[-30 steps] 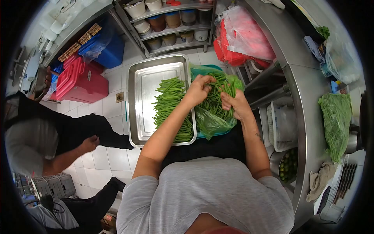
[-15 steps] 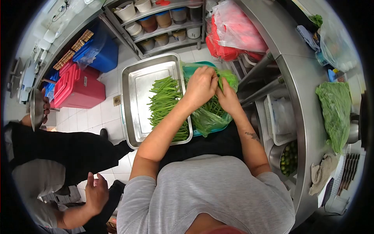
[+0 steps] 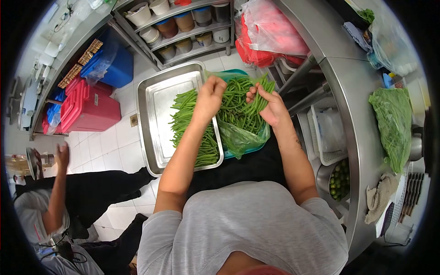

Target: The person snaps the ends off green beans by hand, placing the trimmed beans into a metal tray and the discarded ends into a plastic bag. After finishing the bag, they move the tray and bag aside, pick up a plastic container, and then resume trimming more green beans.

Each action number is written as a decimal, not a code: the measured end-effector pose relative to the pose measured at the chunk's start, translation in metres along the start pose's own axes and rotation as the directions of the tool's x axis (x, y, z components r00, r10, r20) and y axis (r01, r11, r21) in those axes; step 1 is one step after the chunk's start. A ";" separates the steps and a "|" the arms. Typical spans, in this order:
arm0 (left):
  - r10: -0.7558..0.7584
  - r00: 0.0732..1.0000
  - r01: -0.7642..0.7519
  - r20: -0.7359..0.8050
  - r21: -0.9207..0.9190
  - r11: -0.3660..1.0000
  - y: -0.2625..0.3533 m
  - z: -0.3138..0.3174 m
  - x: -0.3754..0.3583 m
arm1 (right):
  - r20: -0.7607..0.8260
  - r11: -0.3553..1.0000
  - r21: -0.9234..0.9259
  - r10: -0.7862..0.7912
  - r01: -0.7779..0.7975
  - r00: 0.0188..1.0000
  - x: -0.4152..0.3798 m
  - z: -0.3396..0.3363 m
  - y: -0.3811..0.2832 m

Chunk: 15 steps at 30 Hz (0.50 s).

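Green beans (image 3: 195,128) lie in a layer along the right side of a steel tray (image 3: 149,91) before me. Right of it, more loose beans (image 3: 240,107) fill an open green plastic bag (image 3: 238,137) on a teal tray (image 3: 256,149). My left hand (image 3: 211,96) is closed above the line between the steel tray and the bag; what its fingers hold, if anything, is hidden. My right hand (image 3: 271,104) is wrapped round a small bunch of green beans (image 3: 263,94) at the bag's right side.
Two other people stand at the left, one with a raised hand (image 3: 62,156). Tubs fill a shelf rack (image 3: 183,39) ahead. Red (image 3: 91,103) and blue (image 3: 110,66) bins stand at the far left. A steel counter (image 3: 341,101) with bagged greens (image 3: 392,123) runs along the right.
My hands have moved apart, left hand leftward and right hand slightly right, so the bunch and the beans in the bag show. The co-worker at the left has moved, with a hand raised.
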<state>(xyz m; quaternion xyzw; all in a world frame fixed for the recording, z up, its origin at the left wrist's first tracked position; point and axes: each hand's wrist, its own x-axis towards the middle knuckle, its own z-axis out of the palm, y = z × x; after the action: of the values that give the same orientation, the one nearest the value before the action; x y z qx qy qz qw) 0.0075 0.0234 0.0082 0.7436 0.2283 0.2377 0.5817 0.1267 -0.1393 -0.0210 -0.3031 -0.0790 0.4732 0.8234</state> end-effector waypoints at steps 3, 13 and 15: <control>0.004 0.975 -0.034 0.221 0.133 0.991 -0.003 0.003 -0.016 | 0.025 0.999 -0.010 -0.037 0.037 0.999 0.002 0.007 -0.001; 0.529 0.822 -0.558 0.211 0.483 0.675 0.020 0.031 -0.036 | 0.054 0.978 -0.156 -0.132 0.139 0.990 0.000 0.016 -0.003; 0.536 0.828 -0.542 0.164 0.478 0.691 0.015 0.034 -0.032 | 0.044 0.976 -0.162 -0.142 0.147 0.989 -0.002 0.020 -0.005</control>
<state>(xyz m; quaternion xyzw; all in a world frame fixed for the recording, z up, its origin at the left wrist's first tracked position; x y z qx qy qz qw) 0.0049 -0.0254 0.0130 0.9042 0.0508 0.3252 0.2720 0.1204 -0.1345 -0.0019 -0.3561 -0.1529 0.4088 0.8263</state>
